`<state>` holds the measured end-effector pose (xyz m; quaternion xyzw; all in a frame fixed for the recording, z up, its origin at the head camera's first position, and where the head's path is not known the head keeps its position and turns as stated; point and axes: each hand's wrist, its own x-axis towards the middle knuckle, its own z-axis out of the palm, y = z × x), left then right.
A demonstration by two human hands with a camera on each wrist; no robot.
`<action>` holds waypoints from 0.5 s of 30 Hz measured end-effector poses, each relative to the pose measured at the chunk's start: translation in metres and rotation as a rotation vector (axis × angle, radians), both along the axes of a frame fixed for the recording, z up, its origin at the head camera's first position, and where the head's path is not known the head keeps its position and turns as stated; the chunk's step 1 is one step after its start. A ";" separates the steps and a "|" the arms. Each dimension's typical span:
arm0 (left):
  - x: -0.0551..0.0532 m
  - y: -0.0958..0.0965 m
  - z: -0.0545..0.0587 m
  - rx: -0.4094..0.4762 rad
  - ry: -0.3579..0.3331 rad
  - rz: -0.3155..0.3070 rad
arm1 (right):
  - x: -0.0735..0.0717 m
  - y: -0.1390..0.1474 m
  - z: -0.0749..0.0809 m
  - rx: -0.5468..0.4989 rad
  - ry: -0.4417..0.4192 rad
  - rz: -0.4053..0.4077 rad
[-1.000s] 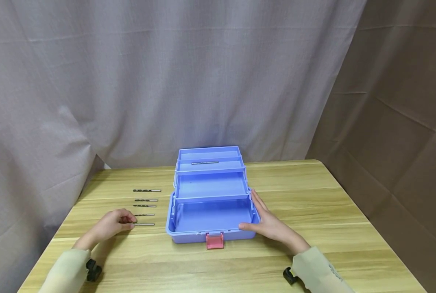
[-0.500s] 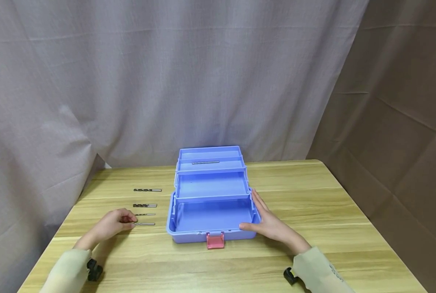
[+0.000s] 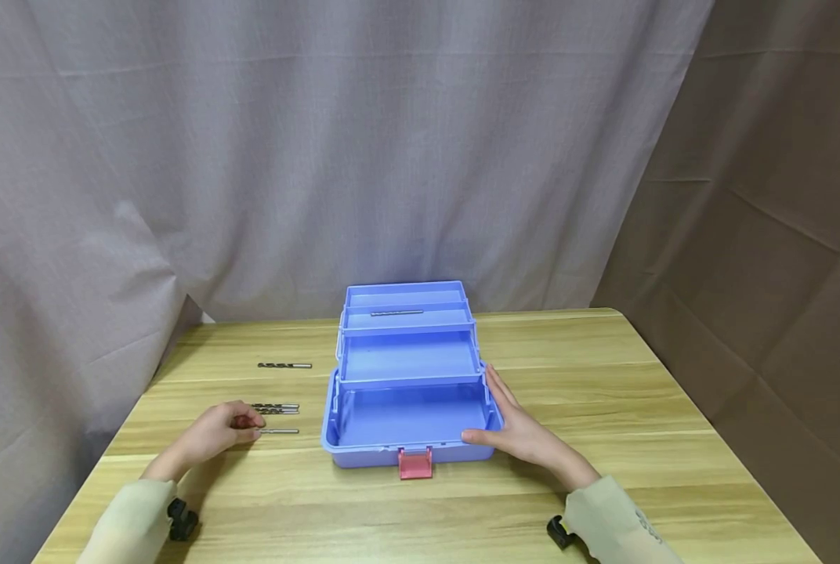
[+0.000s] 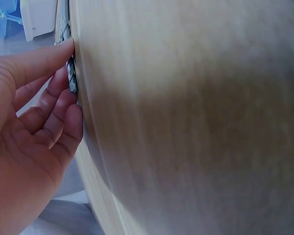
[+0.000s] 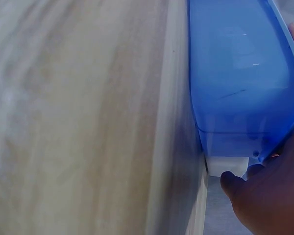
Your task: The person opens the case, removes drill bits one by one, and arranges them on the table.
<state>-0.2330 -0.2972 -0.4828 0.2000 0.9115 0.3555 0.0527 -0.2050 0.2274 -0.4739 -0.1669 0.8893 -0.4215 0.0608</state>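
My left hand (image 3: 217, 433) pinches the fluted end of the nearest drill bit (image 3: 280, 431), its plain shank pointing right along the table. In the left wrist view, the thumb and curled fingers close around the fluted tip (image 4: 72, 78). Just beyond it lies a tight bunch of dark drill bits (image 3: 280, 409), their left ends partly behind the fingers. One more drill bit (image 3: 284, 366) lies farther back, apart. My right hand (image 3: 522, 431) grips the right front corner of the blue toolbox (image 3: 363, 459), thumb over the front rim and fingers along the side.
The toolbox has stepped trays (image 3: 409, 356) unfolded to the rear, and a silver drill bit (image 3: 396, 313) lies in an upper one. A red latch (image 3: 415, 464) hangs at its front. Grey cloth (image 3: 406, 157) stands behind the wooden table (image 3: 646, 407).
The middle drill bits have slid toward me and come together in a bunch, near the left fingers. Both hands, the toolbox and the farthest bit stay nearly in place.
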 end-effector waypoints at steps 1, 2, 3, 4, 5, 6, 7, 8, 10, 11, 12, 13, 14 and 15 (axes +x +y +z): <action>0.000 0.000 0.000 0.002 -0.007 0.002 | 0.000 0.000 0.000 0.001 -0.001 -0.001; 0.001 0.000 0.000 0.005 -0.011 0.005 | 0.000 0.000 0.000 0.002 -0.002 0.000; 0.001 0.000 0.001 0.005 -0.013 0.008 | 0.000 0.000 0.000 0.003 -0.003 -0.001; 0.001 0.001 0.001 0.005 -0.018 0.015 | 0.000 0.000 0.000 0.004 -0.002 -0.002; 0.001 0.001 0.001 0.005 -0.018 0.016 | 0.000 0.000 0.000 0.005 -0.002 -0.003; 0.001 0.001 0.002 0.004 -0.016 0.015 | 0.000 0.000 0.000 0.005 -0.001 -0.003; 0.001 0.001 0.002 0.004 -0.015 0.014 | 0.000 0.000 0.000 0.006 0.000 -0.002; 0.001 0.001 0.002 0.003 -0.012 0.014 | 0.000 0.000 0.000 0.007 0.001 -0.002; 0.001 0.001 0.002 0.003 -0.013 0.016 | 0.000 0.000 0.000 0.007 0.002 -0.003; 0.001 0.001 0.002 0.004 -0.013 0.016 | 0.000 0.000 0.000 0.006 0.001 -0.003; 0.001 0.001 0.002 0.008 -0.016 0.015 | 0.000 0.000 0.000 0.006 0.000 -0.002; 0.001 0.001 0.002 0.011 -0.017 0.014 | 0.000 0.000 -0.001 0.005 0.000 -0.002; 0.002 0.001 0.002 0.014 -0.017 0.014 | -0.001 0.000 -0.001 0.005 0.000 -0.003; 0.002 0.002 0.003 0.016 -0.016 0.013 | -0.001 0.000 -0.001 0.005 0.000 -0.003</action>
